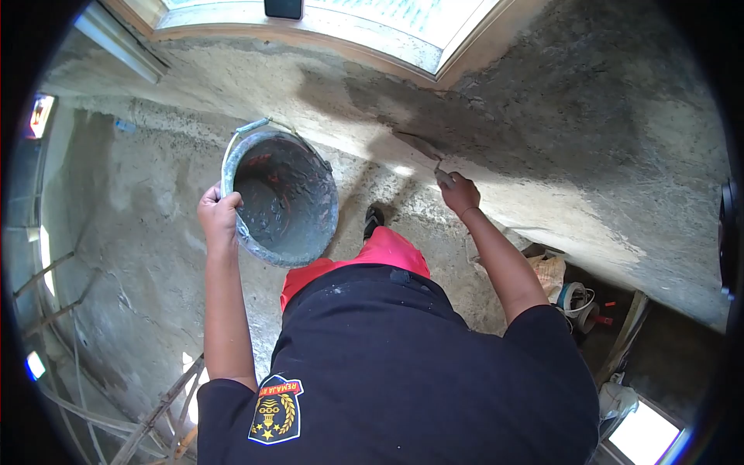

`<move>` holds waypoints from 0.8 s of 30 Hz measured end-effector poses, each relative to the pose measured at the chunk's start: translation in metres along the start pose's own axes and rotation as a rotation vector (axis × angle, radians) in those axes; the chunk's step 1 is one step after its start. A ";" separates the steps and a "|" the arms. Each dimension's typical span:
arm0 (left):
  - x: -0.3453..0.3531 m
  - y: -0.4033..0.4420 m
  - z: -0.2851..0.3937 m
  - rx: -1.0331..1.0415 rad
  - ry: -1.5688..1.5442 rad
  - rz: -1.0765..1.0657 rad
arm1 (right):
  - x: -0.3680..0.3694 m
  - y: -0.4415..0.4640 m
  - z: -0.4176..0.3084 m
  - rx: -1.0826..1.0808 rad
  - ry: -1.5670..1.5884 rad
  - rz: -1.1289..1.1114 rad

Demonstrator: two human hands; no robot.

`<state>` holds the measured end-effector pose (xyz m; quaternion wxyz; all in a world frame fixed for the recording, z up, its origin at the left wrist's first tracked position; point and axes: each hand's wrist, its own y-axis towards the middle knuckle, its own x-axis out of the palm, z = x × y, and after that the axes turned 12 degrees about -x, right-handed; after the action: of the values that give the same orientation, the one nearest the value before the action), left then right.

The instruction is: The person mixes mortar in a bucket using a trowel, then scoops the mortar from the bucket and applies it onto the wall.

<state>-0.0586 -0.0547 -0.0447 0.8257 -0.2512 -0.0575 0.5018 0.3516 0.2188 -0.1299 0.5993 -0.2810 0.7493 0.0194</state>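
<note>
My left hand (219,213) is closed on the rim of a bucket (332,203), fingers outside and thumb over the edge. The bucket is tilted so its mouth faces me, and dark wet mortar (267,205) coats its inside. Its wire handle (267,122) stands up at the far side. In my right hand (461,192) is the handle of a trowel (419,145), its pointed blade at the lower part of the wall. Whether the blade touches the wall I cannot tell.
The wall (542,132) carries a darker, wet-looking patch below a wooden window frame (446,62). A dark phone-like device (284,8) sits on the sill. Poles (155,415) stand at lower left. At right are a paint pail (573,297) and a sack (549,275).
</note>
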 end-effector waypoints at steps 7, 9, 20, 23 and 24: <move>-0.006 -0.006 -0.006 -0.008 -0.028 0.012 | -0.004 -0.033 0.007 -0.040 0.013 0.025; -0.005 -0.006 -0.006 -0.005 -0.024 0.017 | 0.000 -0.015 0.003 -0.104 -0.098 -0.030; -0.010 0.003 -0.006 -0.028 -0.001 -0.016 | -0.010 -0.021 -0.001 -0.100 -0.028 -0.012; -0.008 0.005 -0.004 -0.019 0.005 -0.016 | -0.018 0.001 -0.008 0.010 -0.074 0.045; -0.008 0.006 -0.002 -0.016 0.006 -0.023 | -0.020 -0.002 -0.007 0.009 -0.060 0.052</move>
<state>-0.0668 -0.0595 -0.0481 0.8295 -0.2589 -0.0619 0.4910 0.3483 0.2225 -0.1093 0.6220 -0.2579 0.7383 0.0401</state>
